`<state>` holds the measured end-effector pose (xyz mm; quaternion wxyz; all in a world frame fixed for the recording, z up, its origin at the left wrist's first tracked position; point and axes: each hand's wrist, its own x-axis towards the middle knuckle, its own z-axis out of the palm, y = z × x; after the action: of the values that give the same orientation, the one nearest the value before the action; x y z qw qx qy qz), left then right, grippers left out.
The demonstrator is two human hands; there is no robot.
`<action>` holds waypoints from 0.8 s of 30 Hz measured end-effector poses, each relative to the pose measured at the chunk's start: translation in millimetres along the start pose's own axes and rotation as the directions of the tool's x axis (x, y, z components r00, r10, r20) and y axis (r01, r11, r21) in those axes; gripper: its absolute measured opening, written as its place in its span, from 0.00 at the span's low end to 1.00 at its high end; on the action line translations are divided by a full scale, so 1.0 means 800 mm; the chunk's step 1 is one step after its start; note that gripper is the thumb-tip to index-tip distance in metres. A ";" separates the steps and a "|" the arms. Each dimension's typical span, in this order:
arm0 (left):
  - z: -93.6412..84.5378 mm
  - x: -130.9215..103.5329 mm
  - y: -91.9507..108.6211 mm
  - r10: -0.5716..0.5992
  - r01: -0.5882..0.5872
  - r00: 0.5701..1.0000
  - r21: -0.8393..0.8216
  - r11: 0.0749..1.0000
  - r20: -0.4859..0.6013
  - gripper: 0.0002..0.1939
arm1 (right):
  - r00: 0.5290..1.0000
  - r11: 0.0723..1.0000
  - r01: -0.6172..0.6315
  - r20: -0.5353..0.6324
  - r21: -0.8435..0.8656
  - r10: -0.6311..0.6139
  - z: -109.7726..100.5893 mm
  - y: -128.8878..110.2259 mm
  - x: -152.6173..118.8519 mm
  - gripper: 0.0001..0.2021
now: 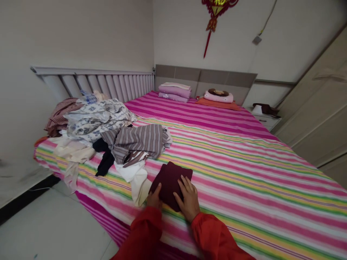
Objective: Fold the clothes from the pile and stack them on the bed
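Observation:
A dark maroon cloth (170, 180), folded into a compact square, lies near the front edge of the striped bed (260, 180). On its right part rests my right hand (187, 196), fingers spread flat over the fabric. My left hand (155, 198) is at the lower left edge of the cloth, thumb touching it; its other fingers are mostly hidden. Just left of the cloth, a cream and white garment (139, 182) lies loosely, beneath a grey striped garment (138, 141).
A heap of rumpled clothes, including a floral one (100, 117), fills the bed's left side. Folded purple bedding (175, 92) and a pink pillow (219, 96) are by the headboard (211, 79). A nightstand (267, 121) stands at the far right.

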<state>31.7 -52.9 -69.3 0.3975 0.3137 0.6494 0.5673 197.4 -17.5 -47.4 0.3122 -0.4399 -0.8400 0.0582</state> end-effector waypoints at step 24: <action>0.081 0.058 0.066 0.328 -0.619 0.782 0.724 0.304 0.530 0.25 | 0.991 0.994 -0.090 0.098 -0.059 0.096 0.039 0.036 0.042 0.24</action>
<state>63.1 27.2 -27.4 0.0800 0.7261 0.6549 0.1937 186.0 31.5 -67.1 0.2544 -0.4834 -0.8345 0.0720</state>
